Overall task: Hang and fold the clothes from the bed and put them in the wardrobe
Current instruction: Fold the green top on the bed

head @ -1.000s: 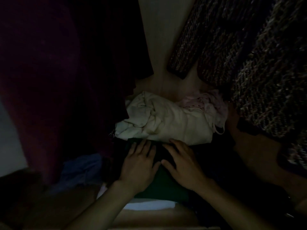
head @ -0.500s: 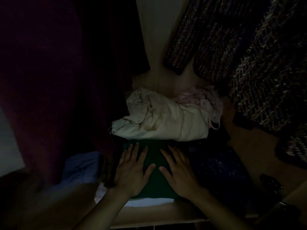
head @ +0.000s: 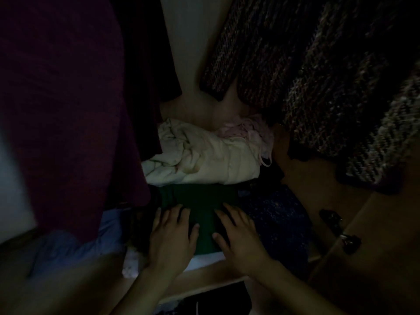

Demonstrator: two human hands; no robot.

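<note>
Green folded garment (head: 200, 214) lies flat on the wardrobe floor (head: 211, 278), near the front edge, on top of something pale; light is poor. Our left hand (head: 171, 237) and right hand (head: 238, 237) both rest on it, palms down, fingers spread and straight, pinching nothing.

Just behind, touching its far edge: a cream bundle (head: 204, 162), loosely crumpled, with a pink item (head: 247, 133) tucked at its back right. To the right, a dark blue speckled cloth (head: 277, 214) lies beside the green piece. Pale blue fabric (head: 75, 246) sits low on the left. Hanging above: a maroon garment (head: 63, 110) on the left, a tweed knit (head: 318, 76) on the right. Door hinge (head: 341, 230) at right.

We judge the step as stowing: folded piece placed, being pressed flat. Next move likely calls for lifting both hands off without dragging the fold, then going to the bed for another item; whether any remain we cannot tell
</note>
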